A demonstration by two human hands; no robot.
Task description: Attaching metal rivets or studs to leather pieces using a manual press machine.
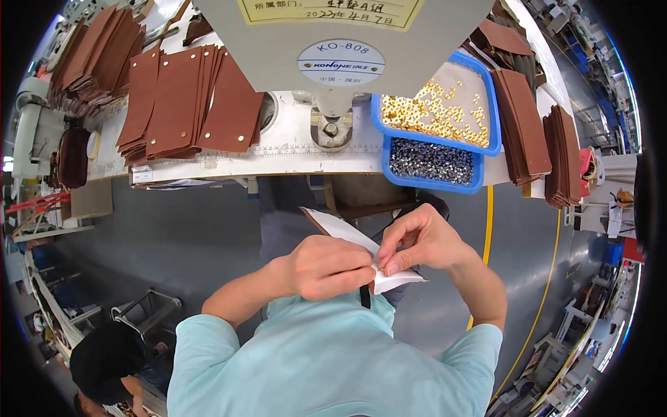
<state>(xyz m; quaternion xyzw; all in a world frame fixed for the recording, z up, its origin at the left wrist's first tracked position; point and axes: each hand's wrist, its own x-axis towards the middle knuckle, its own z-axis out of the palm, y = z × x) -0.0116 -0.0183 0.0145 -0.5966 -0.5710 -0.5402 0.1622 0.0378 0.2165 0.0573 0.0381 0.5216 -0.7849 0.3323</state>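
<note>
It's a flat, thin piece [340, 228], whitish on the face that shows, with reddish-brown peeking out along the edge, mostly toward its upper-left end. Sits around the middle of the frame on a slant, running from upper left to lower right, and looks a bit bent. It's gripped from both sides, so a good chunk is covered up. There's also a tiny gold-colored bit [381, 271] pinched at the white face, just lower right of center, honestly too small to tell if it's set in or loose.
</note>
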